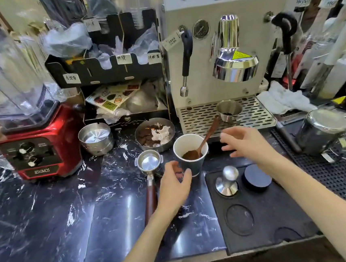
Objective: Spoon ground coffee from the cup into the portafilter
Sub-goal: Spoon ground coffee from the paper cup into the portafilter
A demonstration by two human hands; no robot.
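Paper cup (pixel 191 153) standing on the dark marbled countertop (pixel 49 216), holding ground coffee (pixel 191 155) with a wooden spoon (pixel 207 137) leaning inside, handle rising to the right. Portafilter (pixel 150 163) lying just left of the cup, basket bare of grounds, wooden handle pointing toward the viewer. Left hand (pixel 174 186) is curling loosely, thumb and fingers parted, at the cup's lower wall; firm contact cannot be told. Right hand (pixel 244 142) is hovering spread and empty near the spoon handle, beside the espresso machine's drip tray (pixel 251 115). Tamper (pixel 227 181) is resting on the black mat (pixel 260 217).
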